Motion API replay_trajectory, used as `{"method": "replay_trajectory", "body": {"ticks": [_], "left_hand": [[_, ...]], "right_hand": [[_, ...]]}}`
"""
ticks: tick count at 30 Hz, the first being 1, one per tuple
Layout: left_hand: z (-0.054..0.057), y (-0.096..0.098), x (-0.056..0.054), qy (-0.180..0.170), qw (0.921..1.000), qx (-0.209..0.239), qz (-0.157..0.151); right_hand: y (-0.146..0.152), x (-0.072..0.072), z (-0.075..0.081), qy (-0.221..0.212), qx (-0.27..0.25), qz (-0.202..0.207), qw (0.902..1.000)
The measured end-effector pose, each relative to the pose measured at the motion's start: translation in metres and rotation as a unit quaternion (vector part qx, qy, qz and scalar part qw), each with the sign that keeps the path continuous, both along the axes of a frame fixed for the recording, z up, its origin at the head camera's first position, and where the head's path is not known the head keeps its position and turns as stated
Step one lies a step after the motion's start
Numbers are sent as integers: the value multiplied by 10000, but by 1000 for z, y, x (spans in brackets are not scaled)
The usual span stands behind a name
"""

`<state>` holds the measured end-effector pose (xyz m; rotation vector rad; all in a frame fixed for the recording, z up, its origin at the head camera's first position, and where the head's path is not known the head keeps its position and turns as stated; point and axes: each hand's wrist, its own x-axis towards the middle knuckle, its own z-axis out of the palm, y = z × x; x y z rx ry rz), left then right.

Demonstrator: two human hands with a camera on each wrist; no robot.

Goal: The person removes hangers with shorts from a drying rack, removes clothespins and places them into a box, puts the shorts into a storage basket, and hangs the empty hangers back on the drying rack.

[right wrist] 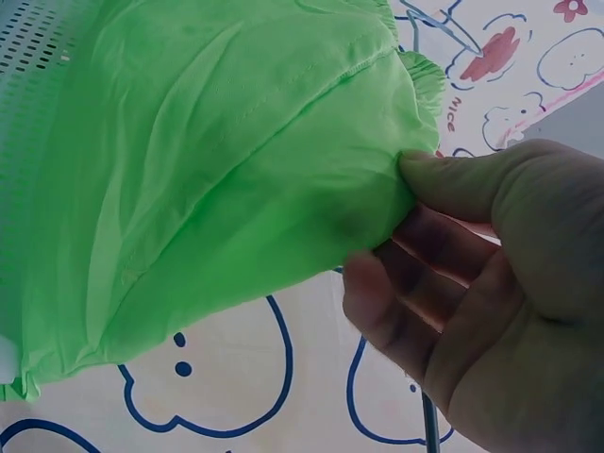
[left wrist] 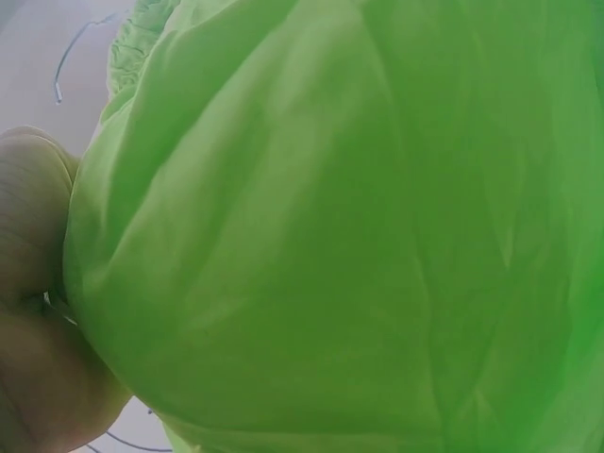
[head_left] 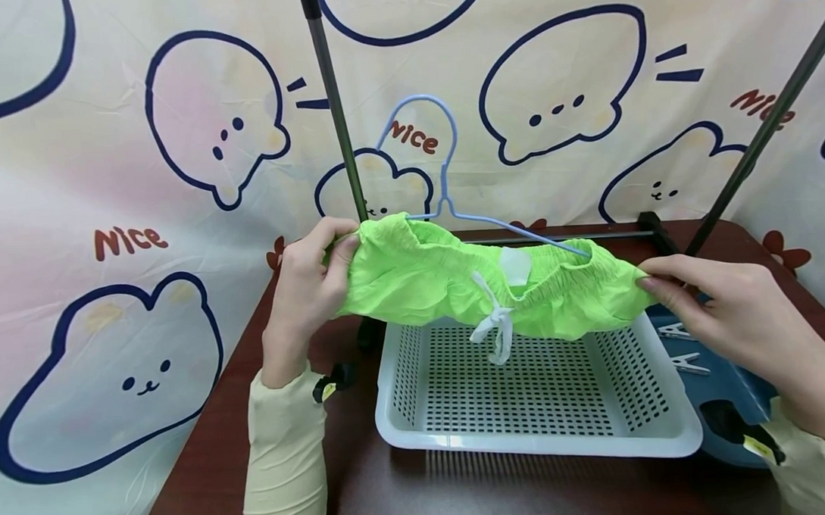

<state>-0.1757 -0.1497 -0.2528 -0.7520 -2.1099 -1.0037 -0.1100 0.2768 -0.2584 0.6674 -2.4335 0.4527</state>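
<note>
Bright green shorts (head_left: 420,284) with an elastic waistband and a white drawstring bow (head_left: 500,321) are stretched sideways between both hands. My left hand (head_left: 311,280) pinches their left side, and my right hand (head_left: 735,314) pinches the right end between thumb and fingers. A blue clothes hanger (head_left: 444,173) has its lower bar inside the waistband, its hook standing up above. In the left wrist view the green cloth (left wrist: 311,226) fills most of the picture. The right wrist view shows my thumb on the cloth's edge (right wrist: 406,179).
Below the shorts, a white perforated basket (head_left: 542,446) sits on the dark brown table (head_left: 366,486). To its right is a blue tray (head_left: 724,398) with white clothespins (head_left: 689,363). Dark rack poles (head_left: 339,108) rise behind, in front of a printed curtain (head_left: 196,128).
</note>
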Motion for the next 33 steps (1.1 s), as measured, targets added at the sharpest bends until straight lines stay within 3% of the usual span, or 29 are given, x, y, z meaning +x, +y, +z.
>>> {"method": "replay_trajectory", "body": {"ticks": [18, 33], "left_hand": [[2, -6, -2, 246, 9995, 195, -63], [1, -9, -3, 174, 9991, 323, 225]], "right_hand": [[5, -2, 1, 63, -85, 45, 9999], [11, -3, -1, -29, -35, -135, 9999]]}}
